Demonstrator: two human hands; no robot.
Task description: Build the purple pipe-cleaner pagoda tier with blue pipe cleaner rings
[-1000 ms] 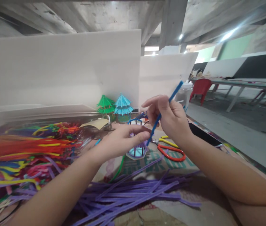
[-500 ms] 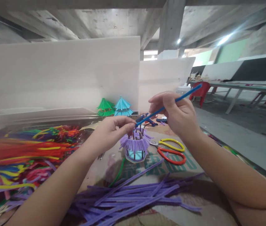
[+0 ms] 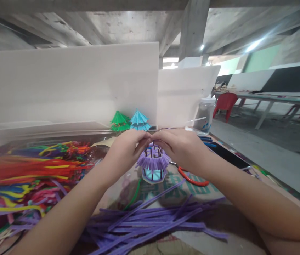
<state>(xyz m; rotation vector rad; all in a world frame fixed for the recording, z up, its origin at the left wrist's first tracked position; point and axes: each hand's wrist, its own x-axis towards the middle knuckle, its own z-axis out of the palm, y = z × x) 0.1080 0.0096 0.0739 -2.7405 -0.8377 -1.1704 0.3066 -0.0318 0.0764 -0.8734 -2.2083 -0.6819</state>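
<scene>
My left hand (image 3: 125, 148) and my right hand (image 3: 185, 148) meet at the fingertips just above a small model pavilion (image 3: 153, 164). Both are closed in a pinch around a blue pipe cleaner (image 3: 210, 144), mostly hidden by the fingers and my right hand; a bright blue end shows beyond that hand. The pavilion stands upright, with dark posts, a fringe of purple pipe cleaner pieces and a light blue base. Scissors (image 3: 193, 179) with a red handle lie partly under my right hand. Loose purple pipe cleaners (image 3: 150, 223) are heaped in front.
Pipe cleaners of many colours (image 3: 27, 170) cover the left side. Behind stand a green model roof (image 3: 119, 121) and a light blue one (image 3: 139, 120), before a white board (image 3: 70, 85). A clear plastic jar (image 3: 205, 118) and a black flat object (image 3: 228, 155) are on the right.
My right hand has come down and left to meet my left hand over the pavilion. The blue pipe cleaner has swung down from its raised slant and is now largely hidden.
</scene>
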